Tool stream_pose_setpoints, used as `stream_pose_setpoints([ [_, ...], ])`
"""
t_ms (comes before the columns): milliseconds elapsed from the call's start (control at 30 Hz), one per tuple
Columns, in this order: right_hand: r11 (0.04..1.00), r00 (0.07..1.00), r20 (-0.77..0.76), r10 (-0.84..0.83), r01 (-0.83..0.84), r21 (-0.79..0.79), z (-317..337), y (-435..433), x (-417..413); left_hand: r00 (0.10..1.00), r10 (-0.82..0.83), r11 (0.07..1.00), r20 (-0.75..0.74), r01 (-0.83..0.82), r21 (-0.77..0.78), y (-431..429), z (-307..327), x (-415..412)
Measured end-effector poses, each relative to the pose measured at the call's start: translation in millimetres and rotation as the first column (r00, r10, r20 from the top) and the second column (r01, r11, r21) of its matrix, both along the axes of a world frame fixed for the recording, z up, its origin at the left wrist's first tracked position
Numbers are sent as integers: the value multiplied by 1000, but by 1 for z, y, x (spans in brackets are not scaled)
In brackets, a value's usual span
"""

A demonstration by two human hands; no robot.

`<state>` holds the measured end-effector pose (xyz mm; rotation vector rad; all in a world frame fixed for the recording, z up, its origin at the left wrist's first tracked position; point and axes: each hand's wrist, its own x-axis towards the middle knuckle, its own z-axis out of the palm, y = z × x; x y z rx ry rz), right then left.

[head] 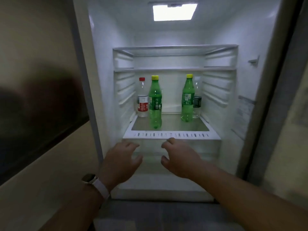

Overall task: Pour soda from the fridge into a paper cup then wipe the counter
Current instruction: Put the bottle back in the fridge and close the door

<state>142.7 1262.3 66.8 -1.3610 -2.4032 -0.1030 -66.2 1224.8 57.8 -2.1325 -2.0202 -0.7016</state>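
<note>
The fridge (103, 84) stands open and lit in front of me. On its glass shelf (171, 135) stand two green soda bottles with yellow caps, one at the left front (155, 104) and one at the right (188, 99). Behind the left one is a clear water bottle with a red cap (142, 99). A clear bottle with a dark label (197, 100) stands behind the right one. My left hand (122, 161) and my right hand (179, 158) hover below the shelf's front edge, fingers spread and curled, holding nothing. A watch is on my left wrist.
An upper shelf (175, 70) sits above the bottles, with a lamp (174, 12) in the fridge ceiling. The open fridge door (283, 97) is at the right. A beige wall with a dark panel (33, 114) lies at the left.
</note>
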Motion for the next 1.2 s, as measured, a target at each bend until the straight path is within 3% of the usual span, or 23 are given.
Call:
stream_pose_setpoints([
  [267, 996, 993, 84, -79, 75, 52, -5, -83, 11, 982, -129, 991, 135, 133, -26, -66, -2, 0],
  [633, 973, 970, 81, -230, 228, 33, -30, -217, 15, 960, -266, 963, 89, 270, -28, -183, -22, -4],
  [900, 942, 940, 64, -335, 335, 17, -21, -306, 40, 908, -403, 914, 117, 407, -12, -238, -25, 11],
  [1200, 872, 873, 41, -486, 488, -40, -7, -393, 97, 800, -538, 825, 265, 565, -31, -286, -32, 83],
])
